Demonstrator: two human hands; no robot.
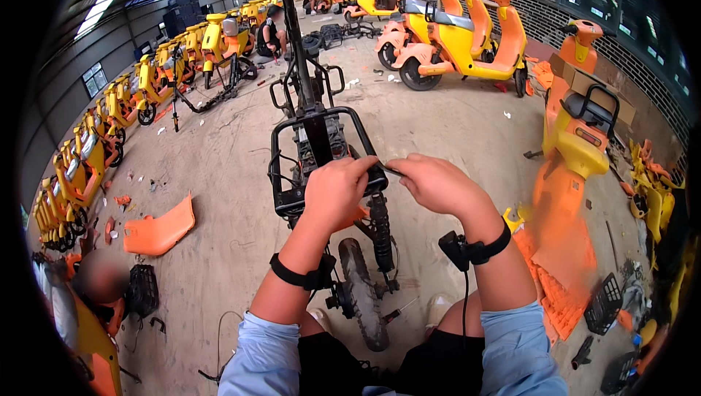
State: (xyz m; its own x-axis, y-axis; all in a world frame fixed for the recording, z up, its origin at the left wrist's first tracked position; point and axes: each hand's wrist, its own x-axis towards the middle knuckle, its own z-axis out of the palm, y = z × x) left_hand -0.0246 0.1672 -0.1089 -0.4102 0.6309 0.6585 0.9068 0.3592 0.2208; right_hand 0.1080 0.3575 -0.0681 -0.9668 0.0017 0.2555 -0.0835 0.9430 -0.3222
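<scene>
A stripped scooter stands in front of me, with a bare black frame [315,115] and its wheel [363,294] between my feet. My left hand [337,185] is over the near right corner of the frame's tubing, its fingers bent and pressed together; what they grip is hidden. Close beside it, my right hand [432,181] is closed with its fingertips on a thin dark piece [393,170], too small to name, that points toward the left fingertips. Below the hands, a black coil-spring shock absorber [381,231] runs down beside the wheel.
A red-and-black screwdriver [398,311] lies by the wheel. An orange body panel [161,226] is on the floor at left. Yellow-and-orange scooters [467,42] stand at back right, with a long row at left. Near right are orange panels [558,279] and a black basket [604,304].
</scene>
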